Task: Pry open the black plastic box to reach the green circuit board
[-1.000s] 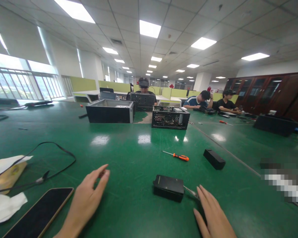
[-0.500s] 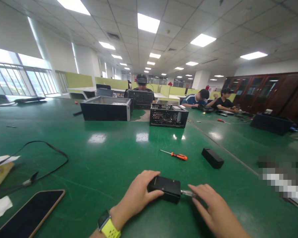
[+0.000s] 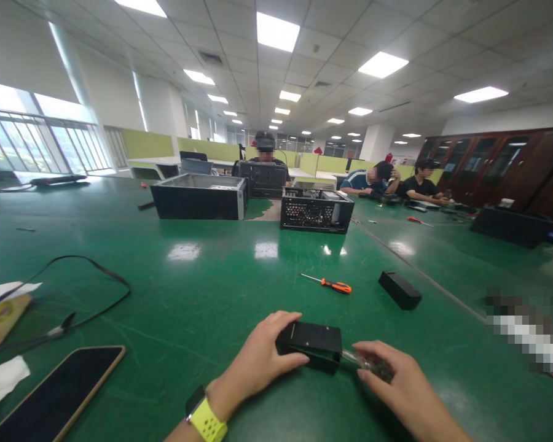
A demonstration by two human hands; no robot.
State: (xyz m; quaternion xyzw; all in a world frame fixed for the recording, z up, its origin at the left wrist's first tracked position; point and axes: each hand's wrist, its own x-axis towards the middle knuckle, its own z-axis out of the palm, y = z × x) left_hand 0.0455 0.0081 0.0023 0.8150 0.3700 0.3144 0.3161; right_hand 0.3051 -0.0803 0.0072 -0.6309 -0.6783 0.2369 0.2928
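Observation:
A small flat black box (image 3: 314, 341) lies on the green table (image 3: 203, 282) right in front of me. My left hand (image 3: 260, 359), with a yellow watch on its wrist, is closed round the box's left end. My right hand (image 3: 399, 387) is closed on a clear-handled tool (image 3: 357, 360) whose tip meets the box's right side. Beyond them lie an orange-handled screwdriver (image 3: 332, 284) and a second small black box (image 3: 399, 290).
A phone (image 3: 58, 396) lies face up at the near left, beside a black cable (image 3: 69, 294), paper and a tissue. Two open computer cases (image 3: 198, 196) (image 3: 316, 210) stand further back. Three people sit at the far side. A blurred patch covers the right.
My left hand has come across from the left and closed on the black box. My right hand has curled round the tool next to it. The view shifted slightly.

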